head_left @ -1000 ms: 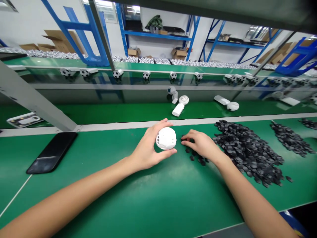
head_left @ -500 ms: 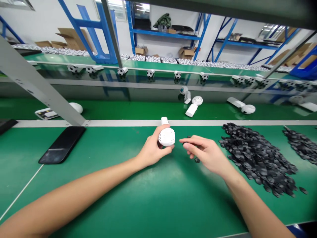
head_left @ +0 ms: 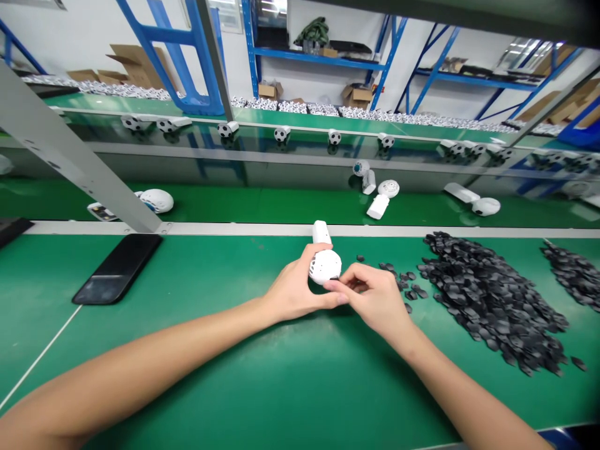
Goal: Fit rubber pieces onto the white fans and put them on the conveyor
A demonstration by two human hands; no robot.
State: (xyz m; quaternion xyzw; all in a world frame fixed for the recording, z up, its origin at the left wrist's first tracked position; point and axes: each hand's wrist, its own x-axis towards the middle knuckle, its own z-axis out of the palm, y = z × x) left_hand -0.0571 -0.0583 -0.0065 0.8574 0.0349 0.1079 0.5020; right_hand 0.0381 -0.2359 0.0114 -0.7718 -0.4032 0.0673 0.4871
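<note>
Near the middle of the green table, my left hand (head_left: 295,284) is wrapped round a white device (head_left: 325,266) with a rounded head and a short rectangular part pointing away from me. My right hand (head_left: 372,294) pinches a small dark piece (head_left: 334,280) against the lower right edge of the round head. The piece is mostly hidden by the fingertips. Several loose black pieces (head_left: 415,290) lie just beyond my right hand, and a large pile of them (head_left: 492,300) spreads out to the right.
A black phone (head_left: 118,269) lies at the left beside a slanted metal post (head_left: 84,159). More white devices (head_left: 377,206) sit on the green strip behind the rail (head_left: 244,230). A second black pile (head_left: 574,275) is at the far right. Football-patterned devices (head_left: 282,134) line a ledge.
My right hand has moved left, bringing its fingers to the white device. The view has shifted slightly, and the round head now shows dark patches on its left side. Devices on the back strip have moved right.
</note>
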